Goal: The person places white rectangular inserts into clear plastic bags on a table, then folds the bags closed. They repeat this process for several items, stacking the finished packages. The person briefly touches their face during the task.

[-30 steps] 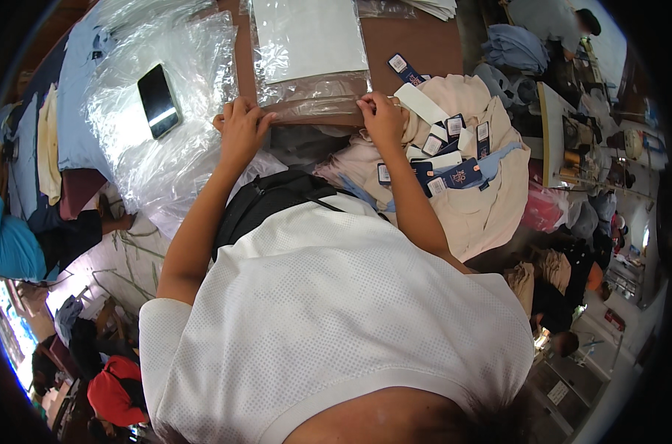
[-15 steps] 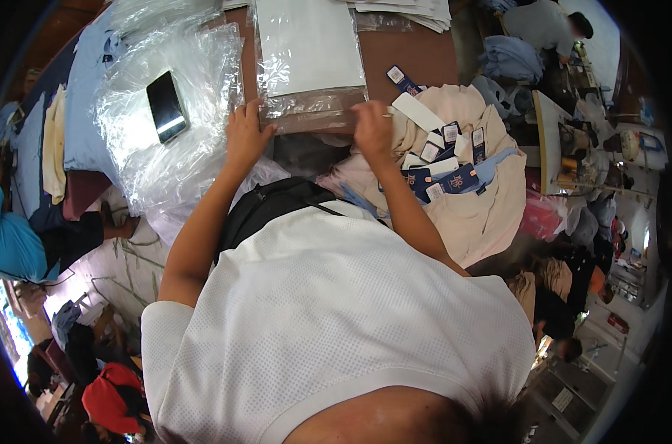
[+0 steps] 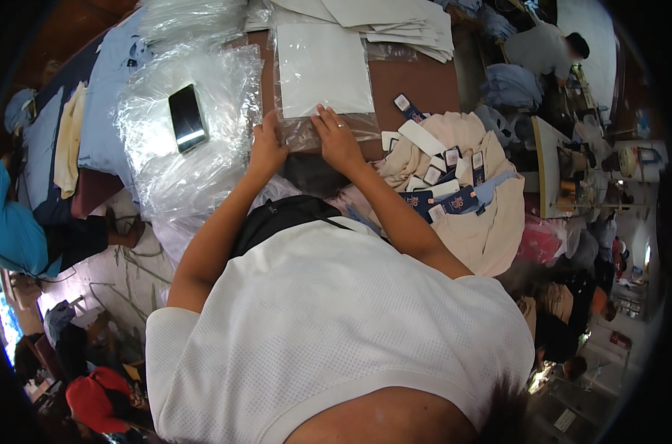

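In front of me on the brown table lies a clear plastic bag with a white sheet of card inside. My left hand is at the bag's lower left corner, its fingers a little apart and touching the plastic. With fingers stretched out, my right hand rests on the bag's lower edge, just below the card. A ring shows on one of its fingers. Neither hand visibly grips anything.
Left of the bag, a dark phone lies on a pile of clear plastic bags. White cards are stacked at the back. To the right, several tags lie on beige garments. Other people sit nearby.
My right hand has come down and left onto the bag's lower edge, its fingers now stretched out. My left hand stays at the bag's corner. The view has shifted slightly.
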The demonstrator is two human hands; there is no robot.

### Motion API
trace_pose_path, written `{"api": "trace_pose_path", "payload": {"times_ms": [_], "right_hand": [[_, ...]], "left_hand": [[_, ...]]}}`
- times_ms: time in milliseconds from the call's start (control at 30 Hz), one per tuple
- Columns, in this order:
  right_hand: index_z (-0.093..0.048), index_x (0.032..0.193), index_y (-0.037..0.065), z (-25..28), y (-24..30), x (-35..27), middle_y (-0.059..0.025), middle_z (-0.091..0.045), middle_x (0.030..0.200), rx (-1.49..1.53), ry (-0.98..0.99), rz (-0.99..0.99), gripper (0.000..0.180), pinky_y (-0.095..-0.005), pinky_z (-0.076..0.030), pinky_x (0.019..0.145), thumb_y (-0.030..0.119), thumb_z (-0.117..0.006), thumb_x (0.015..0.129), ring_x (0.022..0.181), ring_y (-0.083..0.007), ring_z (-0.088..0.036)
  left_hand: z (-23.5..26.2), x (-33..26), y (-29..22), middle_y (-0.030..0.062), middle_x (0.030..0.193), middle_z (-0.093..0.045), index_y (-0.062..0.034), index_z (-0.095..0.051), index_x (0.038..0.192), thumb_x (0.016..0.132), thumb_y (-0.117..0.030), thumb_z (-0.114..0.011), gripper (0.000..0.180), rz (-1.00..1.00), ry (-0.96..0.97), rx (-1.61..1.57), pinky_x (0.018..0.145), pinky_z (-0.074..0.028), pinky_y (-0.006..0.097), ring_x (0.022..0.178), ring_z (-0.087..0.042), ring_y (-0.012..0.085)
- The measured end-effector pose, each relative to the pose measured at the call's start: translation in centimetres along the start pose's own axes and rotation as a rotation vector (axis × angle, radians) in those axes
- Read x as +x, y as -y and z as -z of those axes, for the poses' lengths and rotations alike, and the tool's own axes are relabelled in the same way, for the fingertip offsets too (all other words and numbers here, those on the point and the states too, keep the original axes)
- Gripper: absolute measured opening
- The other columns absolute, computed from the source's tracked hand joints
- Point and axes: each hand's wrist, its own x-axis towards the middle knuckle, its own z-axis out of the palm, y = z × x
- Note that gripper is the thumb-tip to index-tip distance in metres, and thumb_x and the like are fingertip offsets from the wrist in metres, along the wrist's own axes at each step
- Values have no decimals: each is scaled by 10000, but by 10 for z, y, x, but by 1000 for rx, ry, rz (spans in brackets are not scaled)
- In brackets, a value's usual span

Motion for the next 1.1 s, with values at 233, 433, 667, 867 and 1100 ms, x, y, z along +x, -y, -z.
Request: {"api": "trace_pose_path", "payload": {"times_ms": [233, 433, 667, 867, 1100], "right_hand": [[-537, 1146, -16, 5, 6, 6, -184, -537, 1122, 167, 118, -95, 335, -426, -410, 936, 90, -527, 829, 1092, -361, -499], [-511, 1246, 56, 17, 7, 7, -190, -506, 1251, -24, 39, -83, 441, -418, -390, 970, 102, -554, 810, 1122, -359, -504], [-516, 1276, 138, 55, 14, 6, -81, -545, 1274, 14, 29, 111, 514, -470, -334, 1022, 38, -480, 773, 1200, -278, -486], [-585, 1213, 158, 111, 40, 5, -40, -571, 1253, 172, 107, 189, 526, -406, -361, 1009, -18, -501, 725, 1190, -238, -510], [-670, 1065, 34, 218, 19, 30, -124, -656, 1089, 684, -71, 76, 329, -362, -434, 948, 7, -543, 763, 1031, -236, -620]], "left_hand": [[-5, 4, -4, 96, 837, -631, -34, -230, 1357, 764, -27, -629, 715, 253, 133, -549, 612, -458, 240, 693, -584, 136], [23, -25, -53, 50, 786, -576, -32, -161, 1385, 745, -25, -659, 811, 384, 303, -814, 570, -417, 219, 670, -543, 110], [39, 2, -50, 117, 945, -589, -10, -169, 1368, 793, -241, -705, 819, 663, -110, -695, 655, -477, 272, 805, -591, 175], [80, 61, 19, 182, 1140, -569, 38, -461, 1241, 885, -84, -535, 384, 507, -103, -1213, 894, -495, 384, 1004, -591, 278], [187, 44, 46, 216, 1319, -456, 19, -321, 1358, 918, -9, -420, 452, 358, -282, -1158, 957, -461, 421, 1175, -502, 338]]}}
